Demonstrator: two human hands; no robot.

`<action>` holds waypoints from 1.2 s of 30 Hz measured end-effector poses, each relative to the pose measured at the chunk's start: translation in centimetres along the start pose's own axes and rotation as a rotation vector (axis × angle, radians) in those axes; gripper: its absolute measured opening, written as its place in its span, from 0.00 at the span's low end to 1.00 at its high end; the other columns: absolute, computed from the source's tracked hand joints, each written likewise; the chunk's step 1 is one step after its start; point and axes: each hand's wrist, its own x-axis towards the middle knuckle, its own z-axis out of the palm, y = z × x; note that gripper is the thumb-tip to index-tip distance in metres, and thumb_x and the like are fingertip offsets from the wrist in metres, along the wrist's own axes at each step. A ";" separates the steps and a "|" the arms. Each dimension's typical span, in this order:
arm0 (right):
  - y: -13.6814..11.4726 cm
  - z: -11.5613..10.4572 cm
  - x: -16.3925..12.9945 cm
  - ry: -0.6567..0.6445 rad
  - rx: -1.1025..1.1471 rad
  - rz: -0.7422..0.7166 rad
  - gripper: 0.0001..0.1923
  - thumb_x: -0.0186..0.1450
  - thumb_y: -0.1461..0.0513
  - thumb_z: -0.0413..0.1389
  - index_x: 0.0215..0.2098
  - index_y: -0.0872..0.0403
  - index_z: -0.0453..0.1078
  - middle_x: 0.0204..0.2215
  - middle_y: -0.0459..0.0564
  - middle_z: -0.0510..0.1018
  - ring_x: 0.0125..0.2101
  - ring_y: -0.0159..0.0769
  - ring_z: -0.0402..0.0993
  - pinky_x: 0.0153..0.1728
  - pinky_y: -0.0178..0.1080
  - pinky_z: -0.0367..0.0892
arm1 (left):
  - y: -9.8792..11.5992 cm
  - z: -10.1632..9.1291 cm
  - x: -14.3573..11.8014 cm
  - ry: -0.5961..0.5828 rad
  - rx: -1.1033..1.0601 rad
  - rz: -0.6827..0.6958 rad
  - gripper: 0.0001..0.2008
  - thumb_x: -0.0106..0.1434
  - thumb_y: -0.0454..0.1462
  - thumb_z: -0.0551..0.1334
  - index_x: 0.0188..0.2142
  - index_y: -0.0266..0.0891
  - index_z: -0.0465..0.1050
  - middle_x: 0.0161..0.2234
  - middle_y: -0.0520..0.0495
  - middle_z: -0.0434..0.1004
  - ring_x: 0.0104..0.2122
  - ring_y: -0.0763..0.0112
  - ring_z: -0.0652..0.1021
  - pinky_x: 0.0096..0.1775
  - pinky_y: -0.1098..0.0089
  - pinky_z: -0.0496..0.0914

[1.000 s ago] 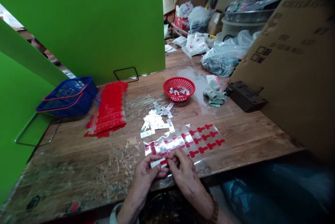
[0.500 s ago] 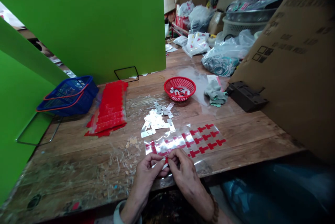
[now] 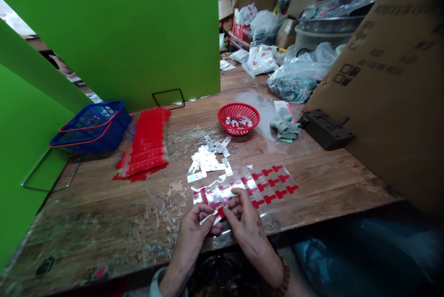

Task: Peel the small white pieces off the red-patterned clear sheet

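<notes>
In the head view we are working at the near edge of a worn wooden table (image 3: 104, 223). Our left hand (image 3: 194, 230) and right hand (image 3: 244, 223) are meeting close together just above that edge. Between their fingertips we are pinching a small metal piece (image 3: 217, 215) with a red sticker on it; the left fingers are closing on its left end and the right thumb and forefinger are closing on its right end, both hands curled tight around it. How the sticker is sitting on the piece is too small to tell.

Just beyond our hands a clear plastic sheet (image 3: 277, 181) is lying flat on the table, carrying rows of red T-shaped stickers (image 3: 274, 186). Its near left corner is touching or passing under our fingers. A little farther, a loose pile of bare metal pieces (image 3: 208, 163) is lying on the wood. Farther still, a round red basket (image 3: 238, 118) is holding more such pieces. To its right a grey-green cloth (image 3: 285, 126) and a dark metal block (image 3: 324, 128) are resting near a large cardboard box (image 3: 391, 84).

On the far left a stack of red sheets (image 3: 147, 146) is lying beside a blue basket (image 3: 90, 126), with a green board (image 3: 121, 28) standing behind them.
</notes>
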 end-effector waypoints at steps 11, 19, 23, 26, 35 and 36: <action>-1.0 -0.2 0.6 -0.240 0.121 0.094 0.08 0.62 0.58 0.53 0.33 0.54 0.68 0.24 0.43 0.71 0.24 0.28 0.67 0.23 0.29 0.61 | 0.5 -0.1 -0.5 -0.064 0.061 0.026 0.08 0.54 0.36 0.63 0.31 0.36 0.66 0.23 0.53 0.74 0.23 0.75 0.75 0.29 0.74 0.69; 0.0 -0.1 1.2 -0.321 0.236 0.148 0.14 0.63 0.54 0.52 0.26 0.56 0.65 0.12 0.39 0.66 0.15 0.24 0.61 0.19 0.28 0.57 | 1.0 -0.2 -0.6 -0.068 0.130 0.074 0.07 0.55 0.36 0.62 0.31 0.37 0.65 0.20 0.57 0.68 0.19 0.80 0.68 0.23 0.78 0.62; 0.3 -0.1 1.3 -0.332 0.315 0.216 0.20 0.65 0.50 0.45 0.29 0.57 0.65 0.12 0.42 0.69 0.14 0.27 0.65 0.19 0.29 0.59 | 1.3 -0.4 -0.6 -0.081 0.151 0.081 0.07 0.55 0.36 0.61 0.32 0.37 0.65 0.22 0.57 0.67 0.19 0.79 0.67 0.23 0.78 0.61; 0.0 -0.3 1.3 -0.375 0.302 0.223 0.19 0.64 0.50 0.48 0.30 0.57 0.65 0.13 0.42 0.69 0.15 0.27 0.66 0.19 0.29 0.60 | 1.2 -0.6 -0.7 -0.097 0.169 0.100 0.06 0.56 0.36 0.60 0.32 0.37 0.65 0.22 0.56 0.67 0.19 0.79 0.67 0.23 0.78 0.61; -0.4 -1.4 2.0 -0.593 0.239 0.259 0.13 0.59 0.55 0.55 0.26 0.57 0.64 0.11 0.40 0.68 0.12 0.25 0.63 0.16 0.27 0.55 | 0.9 -1.2 -1.2 -0.202 0.252 0.110 0.03 0.58 0.34 0.57 0.32 0.38 0.67 0.21 0.56 0.66 0.21 0.77 0.67 0.25 0.77 0.61; -0.4 -1.5 2.1 -0.630 0.229 0.270 0.12 0.59 0.55 0.55 0.27 0.57 0.65 0.11 0.40 0.69 0.12 0.26 0.64 0.16 0.27 0.56 | 0.9 -1.4 -1.2 -0.221 0.256 0.125 0.03 0.58 0.34 0.57 0.33 0.38 0.67 0.21 0.56 0.66 0.21 0.77 0.67 0.26 0.77 0.61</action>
